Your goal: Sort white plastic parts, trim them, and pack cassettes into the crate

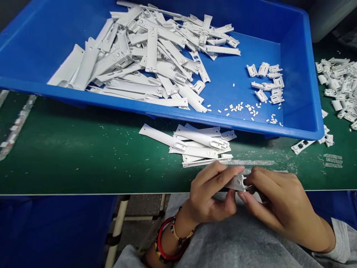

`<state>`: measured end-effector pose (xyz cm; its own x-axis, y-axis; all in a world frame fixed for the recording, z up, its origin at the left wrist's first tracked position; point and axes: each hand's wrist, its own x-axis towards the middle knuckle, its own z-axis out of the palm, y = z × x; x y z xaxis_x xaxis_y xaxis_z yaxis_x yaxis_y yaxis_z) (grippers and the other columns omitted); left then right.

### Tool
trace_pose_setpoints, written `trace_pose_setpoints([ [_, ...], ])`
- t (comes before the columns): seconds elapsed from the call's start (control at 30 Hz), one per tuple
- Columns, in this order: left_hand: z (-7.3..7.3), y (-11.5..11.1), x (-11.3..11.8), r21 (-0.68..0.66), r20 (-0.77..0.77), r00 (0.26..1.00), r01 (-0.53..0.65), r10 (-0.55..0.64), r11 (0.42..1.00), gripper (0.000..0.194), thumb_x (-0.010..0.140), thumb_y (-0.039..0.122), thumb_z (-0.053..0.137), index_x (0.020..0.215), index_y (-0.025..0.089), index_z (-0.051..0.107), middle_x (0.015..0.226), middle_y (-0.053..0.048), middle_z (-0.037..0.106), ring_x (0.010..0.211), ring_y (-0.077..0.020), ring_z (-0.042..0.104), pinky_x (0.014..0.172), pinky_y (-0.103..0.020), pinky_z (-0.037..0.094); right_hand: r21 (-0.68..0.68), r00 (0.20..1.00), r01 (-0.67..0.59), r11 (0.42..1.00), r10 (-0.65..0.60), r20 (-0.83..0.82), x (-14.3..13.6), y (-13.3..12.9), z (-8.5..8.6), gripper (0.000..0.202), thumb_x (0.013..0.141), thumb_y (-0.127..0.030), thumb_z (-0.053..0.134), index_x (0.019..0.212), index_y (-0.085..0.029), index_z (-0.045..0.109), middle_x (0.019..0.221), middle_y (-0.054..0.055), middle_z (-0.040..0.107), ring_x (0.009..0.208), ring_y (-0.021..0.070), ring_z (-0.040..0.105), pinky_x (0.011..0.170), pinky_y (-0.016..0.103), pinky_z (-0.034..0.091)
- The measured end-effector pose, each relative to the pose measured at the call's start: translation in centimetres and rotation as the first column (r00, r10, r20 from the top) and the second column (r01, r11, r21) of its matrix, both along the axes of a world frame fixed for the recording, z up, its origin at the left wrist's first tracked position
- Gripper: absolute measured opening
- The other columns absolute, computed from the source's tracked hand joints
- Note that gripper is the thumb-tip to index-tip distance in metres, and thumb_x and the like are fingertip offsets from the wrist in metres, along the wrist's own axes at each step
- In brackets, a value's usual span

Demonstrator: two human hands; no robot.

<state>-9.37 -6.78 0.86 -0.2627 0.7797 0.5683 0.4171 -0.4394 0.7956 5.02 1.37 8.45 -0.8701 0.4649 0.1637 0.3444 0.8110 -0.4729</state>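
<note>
Near the table's front edge, my left hand (213, 193) grips a white plastic part (236, 182) between thumb and fingers. My right hand (276, 201) is closed at the right end of that part, around a small dark, thin object mostly hidden by the fingers; I cannot make out what it is. Just beyond my left hand lies a small pile of long white parts (195, 150) on the green table (83, 156). Behind them a blue tray (301, 74) holds a large heap of long white parts (152, 48).
At the tray's right side sit short white pieces (276, 89) and tiny white chips (237, 107). More short pieces (344, 83) are heaped on the table right of the tray. Strips of tape (16, 128) cross the table at the left.
</note>
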Motion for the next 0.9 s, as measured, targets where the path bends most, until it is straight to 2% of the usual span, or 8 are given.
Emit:
trace_pose_setpoints([
  [0.17, -0.1, -0.1, 0.5, -0.001, -0.049, 0.999, -0.013, 0.013, 1.000, 0.030, 0.093, 0.019, 0.048, 0.117, 0.008, 0.062, 0.084, -0.005, 0.060, 0.069, -0.0136, 0.055, 0.062, -0.024, 0.051, -0.048, 0.998, -0.060, 0.997, 0.060, -0.004, 0.3, -0.1, -0.2, 0.027, 0.103, -0.023, 0.038, 0.077, -0.021, 0.043, 0.058, -0.006, 0.048, 0.046, 0.0081, 0.045, 0.046, 0.023, 0.029],
  [0.27, 0.4, -0.5, 0.0, -0.010, -0.247, 0.964, -0.100, 0.095, 0.995, 0.028, 0.093, 0.016, 0.046, 0.117, 0.009, 0.060, 0.083, -0.004, 0.061, 0.069, -0.0144, 0.057, 0.062, -0.026, 0.050, -0.092, 0.998, -0.055, 0.994, 0.058, 0.024, 1.1, -0.1, -0.5, 0.028, 0.103, -0.025, 0.038, 0.075, -0.022, 0.042, 0.059, -0.005, 0.049, 0.048, 0.0082, 0.048, 0.048, 0.022, 0.032],
  [0.37, 1.1, -0.9, -2.2, 0.065, -0.540, 0.801, -0.268, 0.259, 0.961, 0.026, 0.092, 0.014, 0.048, 0.114, 0.008, 0.060, 0.081, -0.004, 0.060, 0.068, -0.0160, 0.056, 0.061, -0.030, 0.045, -0.116, 0.998, 0.048, 0.992, -0.043, 0.043, 2.2, 0.3, -1.4, 0.022, 0.103, -0.031, 0.042, 0.083, -0.022, 0.046, 0.065, -0.005, 0.054, 0.052, 0.0082, 0.054, 0.052, 0.020, 0.039],
  [0.43, 1.3, -0.9, -4.2, 0.098, -0.673, 0.677, -0.316, 0.297, 0.944, 0.029, 0.094, 0.022, 0.052, 0.116, 0.005, 0.059, 0.082, -0.006, 0.061, 0.069, -0.0184, 0.056, 0.060, -0.032, 0.042, -0.056, 0.985, 0.163, 0.985, -0.160, 0.062, 2.7, 0.8, -2.4, 0.018, 0.102, -0.037, 0.044, 0.095, -0.021, 0.051, 0.072, -0.002, 0.060, 0.057, 0.0101, 0.058, 0.054, 0.020, 0.044],
  [0.5, 1.3, -0.5, -5.9, 0.025, -0.783, 0.586, -0.303, 0.207, 0.953, 0.045, 0.097, 0.037, 0.053, 0.124, 0.002, 0.055, 0.090, -0.011, 0.063, 0.076, -0.0223, 0.058, 0.064, -0.033, 0.044, 0.025, 0.968, 0.234, 0.972, -0.235, 0.086, 2.8, 1.3, -3.6, 0.025, 0.101, -0.042, 0.044, 0.108, -0.020, 0.053, 0.081, 0.002, 0.065, 0.064, 0.0139, 0.063, 0.058, 0.023, 0.049],
  [0.6, 0.9, 0.1, -7.5, -0.118, -0.888, 0.459, -0.277, 0.024, 0.954, 0.059, 0.096, 0.050, 0.051, 0.135, 0.006, 0.049, 0.110, -0.016, 0.062, 0.096, -0.0285, 0.059, 0.083, -0.038, 0.047, 0.106, 0.955, 0.274, 0.956, -0.283, 0.086, 2.5, 2.1, -5.1, 0.034, 0.101, -0.045, 0.041, 0.121, -0.019, 0.051, 0.093, 0.008, 0.068, 0.076, 0.0192, 0.068, 0.065, 0.029, 0.054],
  [0.7, 0.4, 0.6, -8.3, -0.131, -0.930, 0.366, -0.271, -0.023, 0.954, 0.064, 0.092, 0.055, 0.055, 0.137, 0.010, 0.049, 0.118, -0.016, 0.061, 0.111, -0.0311, 0.055, 0.103, -0.043, 0.038, 0.142, 0.957, 0.282, 0.949, -0.289, 0.037, 2.2, 2.4, -6.1, 0.036, 0.101, -0.044, 0.040, 0.125, -0.019, 0.051, 0.097, 0.010, 0.069, 0.082, 0.0211, 0.070, 0.070, 0.031, 0.057],
  [0.9, -0.1, 0.3, -9.9, -0.147, -0.914, 0.402, -0.180, -0.064, 0.973, 0.090, 0.087, 0.077, 0.035, 0.143, 0.007, 0.043, 0.123, -0.018, 0.061, 0.116, -0.0327, 0.051, 0.108, -0.047, 0.033, 0.201, 0.963, 0.269, 0.942, -0.266, -0.040, 1.4, 2.8, -7.7, 0.030, 0.100, -0.037, 0.043, 0.119, -0.018, 0.057, 0.095, 0.008, 0.074, 0.080, 0.0217, 0.073, 0.069, 0.033, 0.060],
])
